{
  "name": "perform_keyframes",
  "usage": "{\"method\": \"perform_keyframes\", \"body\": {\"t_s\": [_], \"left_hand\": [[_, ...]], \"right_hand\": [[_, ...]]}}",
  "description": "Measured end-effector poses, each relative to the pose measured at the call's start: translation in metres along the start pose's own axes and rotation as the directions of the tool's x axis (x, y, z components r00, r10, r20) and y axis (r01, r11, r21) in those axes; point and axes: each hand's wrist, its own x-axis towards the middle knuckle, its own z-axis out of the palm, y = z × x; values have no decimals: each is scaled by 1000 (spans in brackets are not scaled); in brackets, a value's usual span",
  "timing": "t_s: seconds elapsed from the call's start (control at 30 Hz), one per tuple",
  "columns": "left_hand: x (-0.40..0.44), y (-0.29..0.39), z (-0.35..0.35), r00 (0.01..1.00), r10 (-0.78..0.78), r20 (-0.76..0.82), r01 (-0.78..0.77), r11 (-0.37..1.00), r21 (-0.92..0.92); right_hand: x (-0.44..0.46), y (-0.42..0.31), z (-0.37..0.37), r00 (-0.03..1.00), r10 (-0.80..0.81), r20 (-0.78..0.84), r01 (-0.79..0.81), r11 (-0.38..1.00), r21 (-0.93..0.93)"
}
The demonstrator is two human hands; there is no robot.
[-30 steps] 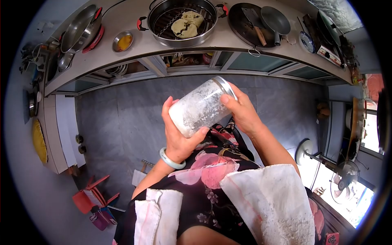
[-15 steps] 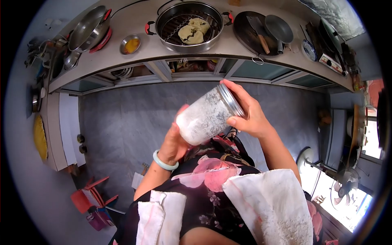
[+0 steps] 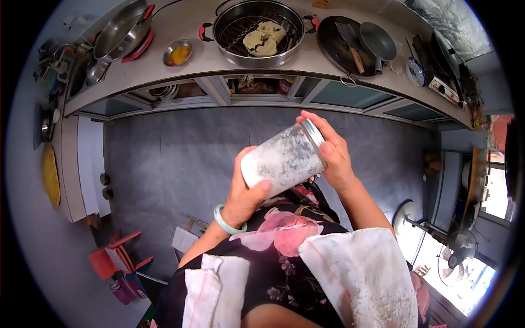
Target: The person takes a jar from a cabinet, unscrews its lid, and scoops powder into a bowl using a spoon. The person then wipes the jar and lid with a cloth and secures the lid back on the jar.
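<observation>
A clear jar (image 3: 281,161) with white powder inside is held tilted in front of my body, its metal lid (image 3: 313,133) at the upper right. Powder clings to the jar's inner wall. My left hand (image 3: 246,183) wraps round the jar's lower end, thumb across its side; a pale bangle (image 3: 228,220) circles that wrist. My right hand (image 3: 332,150) grips the lid, with the thumb on its near side and fingers over its far edge. Whether the lid is loose I cannot tell.
Across the floor, the counter (image 3: 136,74) carries a steel pan with flatbreads (image 3: 261,42), a small bowl of yellow liquid (image 3: 178,53), a large wok (image 3: 123,34), a round dark board (image 3: 333,46) with a cleaver, and a grey frying pan (image 3: 378,41). A red chair (image 3: 104,262) stands lower left; a fan (image 3: 458,257) lower right.
The jar has shifted slightly right and turned a little. My left thumb now lies across the jar's near side, and my right hand has moved farther round the lid.
</observation>
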Motion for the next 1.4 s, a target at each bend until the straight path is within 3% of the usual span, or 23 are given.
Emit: {"method": "perform_keyframes", "body": {"t_s": [0.17,0.2,0.27,0.37,0.4,0.5,0.53,0.6,0.63,0.67,0.77,0.8,0.97,1.03,1.07,1.1,1.13,1.17,1.2,1.3,1.33,1.37,1.4], "left_hand": [[-7,7,12,996,66,-54,-49,960,275],[-5,6,8,967,253,33,-235,832,503],[3,2,-5,804,500,321,-524,343,779],[14,-10,-23,658,523,542,-689,128,713],[16,-8,-24,661,489,569,-698,123,705],[10,-4,-7,884,387,263,-453,564,690],[12,-8,-5,915,356,190,-403,777,484],[15,-19,-5,985,171,21,-172,982,78],[13,-28,-6,999,47,-24,-51,987,-151],[11,-40,-9,1000,-22,-14,18,970,-241],[16,-15,-9,926,-283,251,376,769,-518],[15,-10,-9,898,-362,249,439,733,-519],[17,-17,-31,867,-414,277,498,703,-508],[21,-19,-37,872,-411,265,489,740,-461],[22,-18,-33,918,-331,219,397,767,-504],[22,-18,-28,979,-198,49,204,939,-276],[23,-18,-24,996,-16,-82,17,1000,8],[24,-17,-24,969,192,-155,-137,940,313],[29,-19,-33,892,445,-80,-272,669,692],[29,-14,-53,812,561,162,-455,433,778],[31,-17,-63,818,561,127,-420,431,799],[29,-15,-67,898,437,-43,-332,739,586],[28,-12,-68,955,255,-154,-204,937,282]], "right_hand": [[-4,9,2,965,250,-78,-234,956,176],[-5,12,1,956,280,-87,-258,944,206],[-5,17,1,903,423,-77,-368,852,372],[-3,17,-1,845,533,-44,-457,762,459],[-3,17,-1,830,556,-32,-481,744,463],[1,11,-2,889,433,-148,-361,863,354],[2,9,-3,920,360,-152,-322,918,230],[3,1,-3,971,205,-126,-209,978,-21],[5,-4,1,989,120,-87,-133,977,-166],[6,-12,5,998,38,-40,-48,952,-304],[9,-28,15,947,-281,155,317,750,-581],[9,-34,16,920,-327,216,390,721,-572],[8,-43,26,792,-389,471,606,597,-525],[11,-34,21,851,-347,395,521,656,-546],[12,-13,14,903,-340,263,429,735,-524],[10,-4,16,991,-126,41,130,864,-486],[9,12,19,991,65,-113,-85,980,-178],[10,30,23,936,293,-193,-262,950,171],[13,42,29,868,461,-182,-348,829,438],[10,51,37,755,651,-72,-484,628,610],[8,59,35,780,625,-30,-501,653,568],[3,56,33,798,603,-1,-540,715,444],[-2,49,30,813,581,29,-560,768,310]]}}
